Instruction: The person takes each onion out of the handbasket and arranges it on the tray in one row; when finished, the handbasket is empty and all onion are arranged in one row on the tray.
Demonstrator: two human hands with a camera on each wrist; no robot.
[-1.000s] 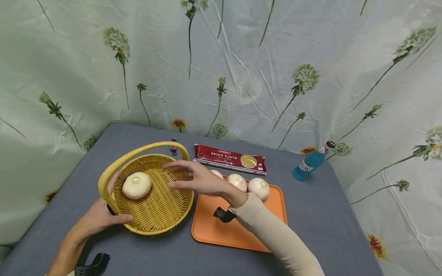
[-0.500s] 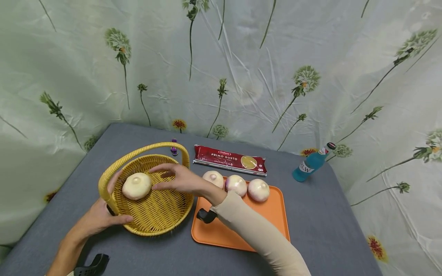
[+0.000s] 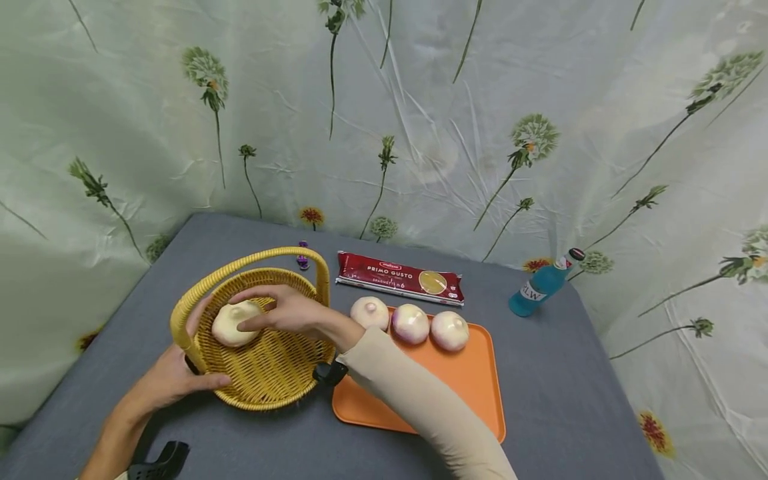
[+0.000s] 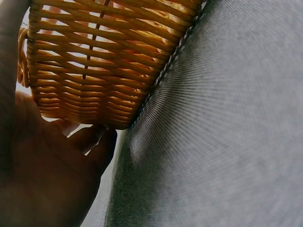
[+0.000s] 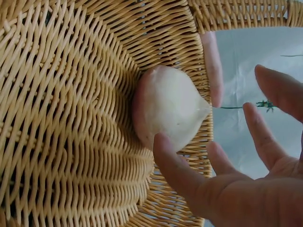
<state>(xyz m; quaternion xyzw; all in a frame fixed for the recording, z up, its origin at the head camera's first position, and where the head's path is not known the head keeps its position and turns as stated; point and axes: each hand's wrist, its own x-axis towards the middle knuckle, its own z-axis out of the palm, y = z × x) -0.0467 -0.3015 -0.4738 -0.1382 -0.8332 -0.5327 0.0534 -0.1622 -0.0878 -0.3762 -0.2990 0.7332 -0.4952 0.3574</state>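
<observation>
A yellow wicker basket point(image 3: 264, 375) with a tall arched handle stands on the left of the table. Inside it, against the left wall, lies a pale turnip point(image 3: 227, 328) with a small nub on top. My left hand point(image 3: 165, 381) holds the basket's left side near the handle's foot, thumb at the front rim and fingers along the outer wall. Spread fingers of my right hand point(image 3: 294, 312) reach into the basket over the turnip. In the right wrist view, one fingertip overlaps the turnip's point(image 5: 168, 106) edge, while the other fingers stand apart from it.
Right of the basket, an orange tray point(image 3: 474, 380) carries three more turnips point(image 3: 411, 325) along its back edge. Behind it lies a red spaghetti packet point(image 3: 399, 277). A blue bottle point(image 3: 537, 291) stands to the right, and a small purple object point(image 3: 303, 260) lies behind the basket.
My right hand has moved left, deeper across the basket, until it overlaps the turnip. The left hand and basket have stayed in place.
</observation>
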